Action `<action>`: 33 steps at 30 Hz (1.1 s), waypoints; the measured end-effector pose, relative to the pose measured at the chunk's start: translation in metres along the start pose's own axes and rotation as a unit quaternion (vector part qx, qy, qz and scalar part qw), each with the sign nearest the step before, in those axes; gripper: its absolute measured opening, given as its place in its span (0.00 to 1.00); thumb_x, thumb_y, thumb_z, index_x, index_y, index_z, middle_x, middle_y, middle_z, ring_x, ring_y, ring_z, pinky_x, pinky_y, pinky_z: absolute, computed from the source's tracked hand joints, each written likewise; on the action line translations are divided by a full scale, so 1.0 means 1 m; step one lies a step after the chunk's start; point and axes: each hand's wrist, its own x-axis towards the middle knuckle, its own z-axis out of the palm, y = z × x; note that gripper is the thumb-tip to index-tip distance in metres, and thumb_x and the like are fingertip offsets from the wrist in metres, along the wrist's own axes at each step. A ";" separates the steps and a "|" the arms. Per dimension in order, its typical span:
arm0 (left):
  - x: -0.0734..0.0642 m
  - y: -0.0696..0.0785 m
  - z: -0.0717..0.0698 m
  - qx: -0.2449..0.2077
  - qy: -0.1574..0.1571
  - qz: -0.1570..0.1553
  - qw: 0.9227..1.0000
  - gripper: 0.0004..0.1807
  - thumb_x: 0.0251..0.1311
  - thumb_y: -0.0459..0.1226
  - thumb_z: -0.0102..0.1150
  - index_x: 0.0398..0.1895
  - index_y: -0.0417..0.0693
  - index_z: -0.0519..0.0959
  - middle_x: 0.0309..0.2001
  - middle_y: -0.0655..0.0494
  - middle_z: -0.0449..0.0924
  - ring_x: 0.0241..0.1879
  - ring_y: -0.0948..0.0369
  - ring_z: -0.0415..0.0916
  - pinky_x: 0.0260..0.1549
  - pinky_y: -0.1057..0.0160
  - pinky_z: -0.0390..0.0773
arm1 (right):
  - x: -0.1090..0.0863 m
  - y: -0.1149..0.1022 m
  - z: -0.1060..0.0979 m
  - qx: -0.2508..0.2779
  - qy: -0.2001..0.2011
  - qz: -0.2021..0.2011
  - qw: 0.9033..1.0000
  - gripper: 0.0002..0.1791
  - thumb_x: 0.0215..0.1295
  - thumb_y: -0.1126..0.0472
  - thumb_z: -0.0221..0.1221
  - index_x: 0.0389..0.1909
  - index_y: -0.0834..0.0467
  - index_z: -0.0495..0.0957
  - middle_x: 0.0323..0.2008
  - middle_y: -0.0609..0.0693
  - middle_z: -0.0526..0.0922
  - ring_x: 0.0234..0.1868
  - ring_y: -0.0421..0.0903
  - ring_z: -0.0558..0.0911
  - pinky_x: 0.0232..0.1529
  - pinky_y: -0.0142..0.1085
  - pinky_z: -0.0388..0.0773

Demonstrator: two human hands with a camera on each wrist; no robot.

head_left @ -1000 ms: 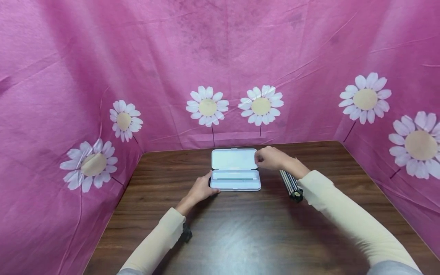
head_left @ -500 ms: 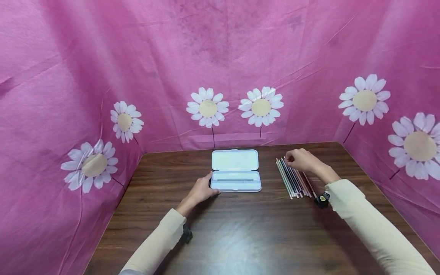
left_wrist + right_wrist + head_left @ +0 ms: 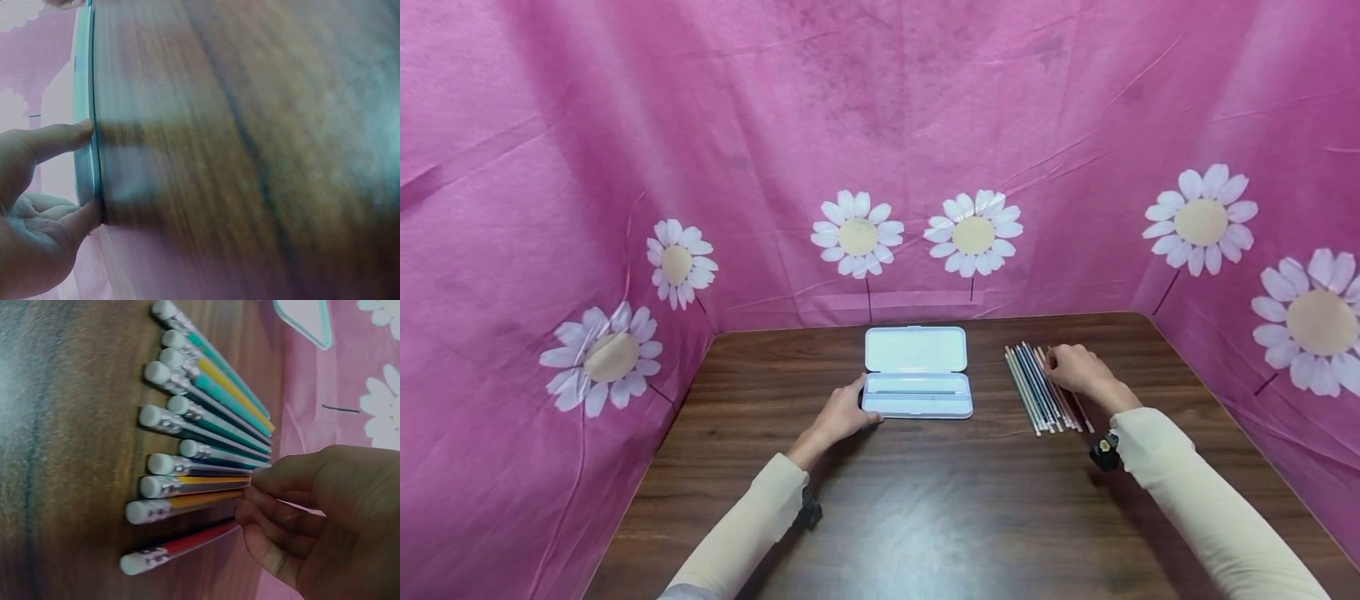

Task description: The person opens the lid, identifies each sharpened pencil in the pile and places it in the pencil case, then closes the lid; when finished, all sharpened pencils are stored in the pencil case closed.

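A white pencil case (image 3: 917,407) lies open on the table, its lid (image 3: 916,348) folded back. One pencil (image 3: 917,392) lies lengthwise inside. My left hand (image 3: 841,414) grips the case's left end, thumb at the front edge and fingers round the side; the left wrist view shows this grip (image 3: 37,212) from close by. To the right, several pencils (image 3: 1030,392) lie side by side, white erasers toward me. My right hand (image 3: 1081,371) is over their far ends. Its curled thumb and fingertips pinch a yellow pencil (image 3: 215,482), the contact partly hidden by the fingers.
The brown wooden table (image 3: 917,500) carries the case and pencils. A pink cloth (image 3: 880,125) with white daisies hangs behind the table and along both sides. A red pencil (image 3: 200,539) lies slightly apart from the others.
My right hand has moved from beside the lid to the pencils on the right, then slightly further right across their far ends. The left hand has stayed on the case.
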 end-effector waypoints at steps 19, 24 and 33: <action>-0.002 0.001 -0.002 -0.016 0.000 0.001 1.000 0.52 0.60 0.41 0.78 0.80 0.29 0.60 0.75 0.29 0.69 0.73 0.40 0.73 0.74 0.45 0.72 | -0.004 -0.009 -0.003 -0.004 -0.024 0.080 0.997 0.15 0.57 0.62 0.59 0.15 0.52 0.65 0.19 0.51 0.69 0.25 0.52 0.73 0.28 0.48 0.73; -0.002 0.002 -0.004 -0.007 0.007 0.008 1.000 0.52 0.58 0.42 0.79 0.80 0.28 0.61 0.73 0.28 0.71 0.71 0.39 0.75 0.72 0.45 0.74 | 0.002 0.000 0.002 -0.008 -0.029 0.087 0.996 0.12 0.55 0.61 0.60 0.16 0.53 0.69 0.21 0.55 0.74 0.26 0.56 0.75 0.29 0.54 0.77; -0.003 0.002 -0.003 -0.009 0.005 0.008 1.000 0.52 0.58 0.42 0.78 0.80 0.29 0.61 0.73 0.28 0.71 0.71 0.40 0.75 0.72 0.45 0.74 | 0.000 -0.005 0.001 -0.002 -0.036 0.101 0.994 0.10 0.58 0.61 0.61 0.21 0.58 0.72 0.23 0.57 0.75 0.27 0.56 0.75 0.29 0.51 0.76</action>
